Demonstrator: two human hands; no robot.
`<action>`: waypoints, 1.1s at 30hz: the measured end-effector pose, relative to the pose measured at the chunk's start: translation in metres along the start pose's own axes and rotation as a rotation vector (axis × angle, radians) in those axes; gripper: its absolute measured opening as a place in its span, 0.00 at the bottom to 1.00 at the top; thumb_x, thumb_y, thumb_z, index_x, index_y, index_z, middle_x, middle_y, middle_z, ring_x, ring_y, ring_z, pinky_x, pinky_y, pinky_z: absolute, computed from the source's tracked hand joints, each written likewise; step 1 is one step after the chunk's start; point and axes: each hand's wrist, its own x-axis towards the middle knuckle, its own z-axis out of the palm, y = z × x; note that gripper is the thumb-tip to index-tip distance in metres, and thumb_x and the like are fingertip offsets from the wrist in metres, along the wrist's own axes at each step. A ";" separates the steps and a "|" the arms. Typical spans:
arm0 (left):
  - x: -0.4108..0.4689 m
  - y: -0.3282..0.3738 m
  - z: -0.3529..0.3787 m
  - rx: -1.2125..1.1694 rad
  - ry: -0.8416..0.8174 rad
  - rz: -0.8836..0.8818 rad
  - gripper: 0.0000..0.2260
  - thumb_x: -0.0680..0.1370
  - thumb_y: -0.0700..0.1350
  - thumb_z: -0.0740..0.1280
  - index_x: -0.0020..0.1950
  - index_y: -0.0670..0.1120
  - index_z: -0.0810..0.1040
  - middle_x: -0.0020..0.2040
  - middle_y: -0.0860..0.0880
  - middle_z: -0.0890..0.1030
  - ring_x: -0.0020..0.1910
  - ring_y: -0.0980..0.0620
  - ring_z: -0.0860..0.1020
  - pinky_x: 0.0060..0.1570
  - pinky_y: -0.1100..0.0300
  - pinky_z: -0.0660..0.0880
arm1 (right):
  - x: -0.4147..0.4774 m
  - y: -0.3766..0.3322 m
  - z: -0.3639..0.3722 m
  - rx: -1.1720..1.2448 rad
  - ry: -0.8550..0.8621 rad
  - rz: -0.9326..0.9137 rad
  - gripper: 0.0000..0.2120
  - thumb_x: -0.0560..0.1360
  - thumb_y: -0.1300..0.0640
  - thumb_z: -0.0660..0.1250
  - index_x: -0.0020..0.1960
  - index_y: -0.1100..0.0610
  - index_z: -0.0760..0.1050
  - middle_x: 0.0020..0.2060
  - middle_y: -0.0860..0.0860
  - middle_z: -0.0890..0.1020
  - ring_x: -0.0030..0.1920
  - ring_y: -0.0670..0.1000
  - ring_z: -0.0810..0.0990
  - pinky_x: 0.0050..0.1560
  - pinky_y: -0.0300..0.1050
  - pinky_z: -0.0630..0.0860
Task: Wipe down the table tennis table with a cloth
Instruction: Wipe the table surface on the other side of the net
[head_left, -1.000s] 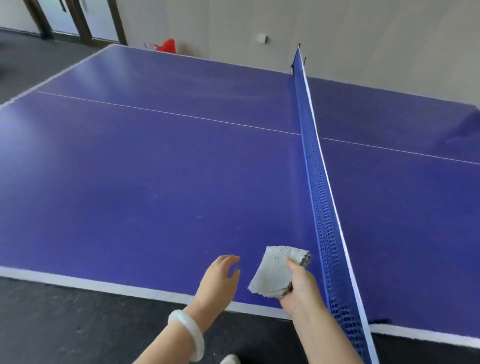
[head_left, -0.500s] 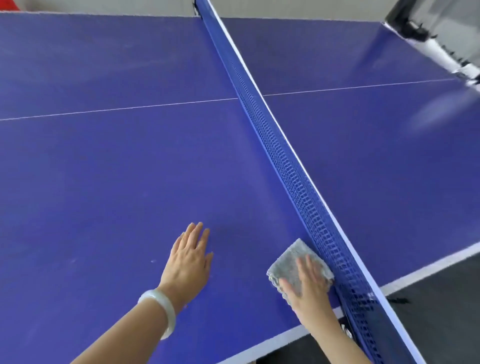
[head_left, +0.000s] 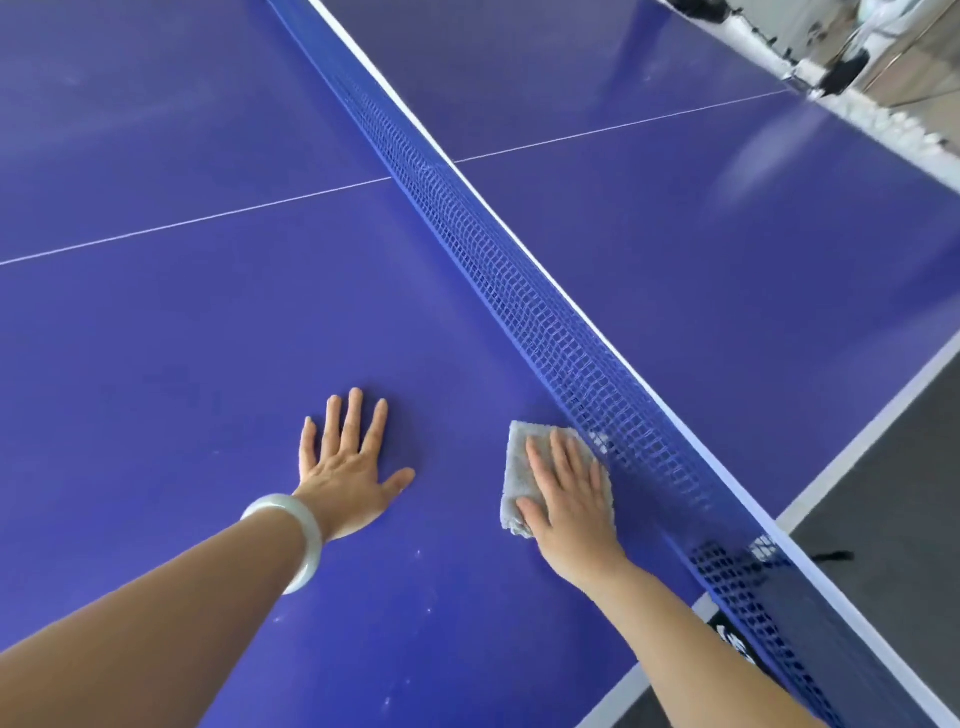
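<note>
The blue table tennis table (head_left: 208, 364) fills the view, split by its blue net (head_left: 519, 270). A folded grey cloth (head_left: 517, 467) lies flat on the left half, close beside the net. My right hand (head_left: 571, 499) presses down on the cloth with fingers spread, covering most of it. My left hand (head_left: 350, 467) rests palm down on the bare table to the left of the cloth, fingers apart, holding nothing. A white bangle (head_left: 291, 535) sits on the left wrist.
The white centre line (head_left: 182, 223) crosses the table. Small white specks (head_left: 421, 582) dot the surface near my left forearm. The white table edge (head_left: 618, 691) and dark floor (head_left: 883, 509) lie at lower right. Blurred white equipment (head_left: 831, 67) stands at top right.
The cloth went from held above the table edge to pressed flat by the net. Both hands have slid forward onto the surface, and the view has swung right and closer.
</note>
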 end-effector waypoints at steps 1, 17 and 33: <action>0.000 0.000 -0.003 0.004 -0.015 0.004 0.39 0.79 0.69 0.49 0.71 0.54 0.22 0.70 0.53 0.20 0.69 0.50 0.20 0.74 0.45 0.29 | -0.010 0.009 0.001 -0.012 -0.037 -0.079 0.33 0.83 0.44 0.49 0.76 0.42 0.27 0.77 0.47 0.31 0.76 0.47 0.26 0.73 0.48 0.25; 0.006 -0.004 0.001 0.031 -0.039 -0.007 0.40 0.77 0.71 0.49 0.68 0.57 0.18 0.67 0.55 0.17 0.65 0.52 0.16 0.72 0.47 0.27 | 0.042 -0.006 -0.017 0.033 0.010 -0.082 0.26 0.84 0.45 0.44 0.81 0.43 0.42 0.80 0.46 0.40 0.79 0.49 0.33 0.78 0.53 0.37; -0.003 -0.001 -0.008 -0.002 0.279 0.046 0.34 0.80 0.65 0.50 0.81 0.47 0.55 0.80 0.42 0.55 0.78 0.40 0.53 0.74 0.42 0.51 | -0.034 0.040 -0.004 -0.091 0.101 -0.145 0.27 0.84 0.48 0.47 0.81 0.54 0.50 0.80 0.55 0.51 0.79 0.59 0.51 0.74 0.55 0.50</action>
